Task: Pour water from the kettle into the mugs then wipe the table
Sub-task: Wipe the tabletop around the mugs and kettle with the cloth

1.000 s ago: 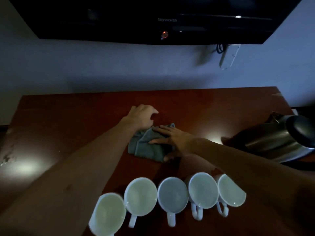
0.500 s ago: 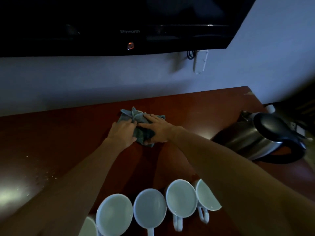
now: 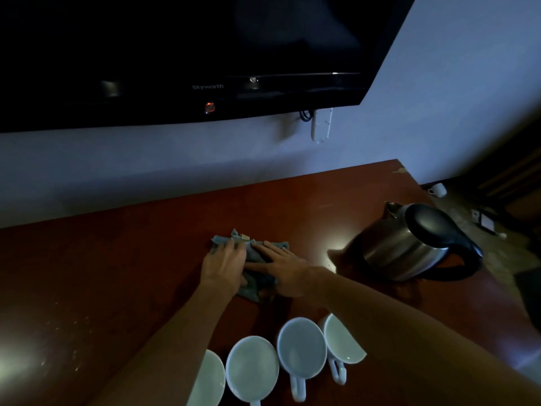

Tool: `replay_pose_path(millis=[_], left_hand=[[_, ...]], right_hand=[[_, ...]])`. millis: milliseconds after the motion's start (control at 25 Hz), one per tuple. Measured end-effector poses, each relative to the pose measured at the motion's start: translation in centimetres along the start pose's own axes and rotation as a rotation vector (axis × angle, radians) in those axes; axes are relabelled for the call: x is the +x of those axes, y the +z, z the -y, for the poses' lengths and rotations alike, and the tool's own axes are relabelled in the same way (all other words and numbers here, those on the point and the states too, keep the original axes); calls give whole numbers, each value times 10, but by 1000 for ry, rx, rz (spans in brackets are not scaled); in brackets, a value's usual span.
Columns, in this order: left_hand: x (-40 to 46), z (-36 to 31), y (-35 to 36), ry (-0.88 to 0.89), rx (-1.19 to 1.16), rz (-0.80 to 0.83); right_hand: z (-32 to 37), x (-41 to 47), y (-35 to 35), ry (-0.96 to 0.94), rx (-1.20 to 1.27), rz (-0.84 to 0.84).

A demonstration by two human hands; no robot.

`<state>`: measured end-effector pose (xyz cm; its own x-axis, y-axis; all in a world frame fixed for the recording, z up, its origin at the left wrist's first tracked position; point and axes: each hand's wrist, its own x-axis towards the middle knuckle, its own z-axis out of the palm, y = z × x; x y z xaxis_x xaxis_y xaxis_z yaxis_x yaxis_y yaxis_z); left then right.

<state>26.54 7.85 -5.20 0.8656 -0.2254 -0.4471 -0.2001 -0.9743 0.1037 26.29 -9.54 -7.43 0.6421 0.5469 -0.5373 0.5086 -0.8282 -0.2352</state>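
Observation:
A crumpled grey-green cloth (image 3: 254, 253) lies on the dark red-brown table (image 3: 117, 259). My left hand (image 3: 224, 266) presses flat on the cloth's left part, fingers pointing away. My right hand (image 3: 285, 272) lies flat on its right part, fingers pointing left. A steel kettle (image 3: 409, 247) with a black lid and handle stands at the right of the table. Several white mugs (image 3: 301, 348) stand in a row along the near edge; my forearms hide parts of the outer ones.
A black television (image 3: 187, 60) hangs on the wall above the table. A white power strip (image 3: 321, 126) hangs on the wall below it. Beyond the table's right edge, a small white cup (image 3: 437, 189) and other bits lie on the floor.
Both hands have slid the cloth over the table, away from the mugs and then toward the kettle. My left hand moved from beside the cloth onto it. The view swung upward.

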Motion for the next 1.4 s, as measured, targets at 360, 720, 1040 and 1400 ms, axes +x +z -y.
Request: replay_pose_path(millis=[360, 720, 1040, 1400], left_hand=[[93, -24, -23, 49, -71, -145], [198, -63, -68, 55, -38, -186], [185, -68, -66, 69, -60, -163], [100, -98, -44, 158, 58, -70]], right_hand=[[-88, 31, -41, 78, 43, -68], [-172, 61, -85, 173, 117, -149], [-163, 58, -77, 244, 158, -161], [-109, -13, -5, 337, 227, -158]])
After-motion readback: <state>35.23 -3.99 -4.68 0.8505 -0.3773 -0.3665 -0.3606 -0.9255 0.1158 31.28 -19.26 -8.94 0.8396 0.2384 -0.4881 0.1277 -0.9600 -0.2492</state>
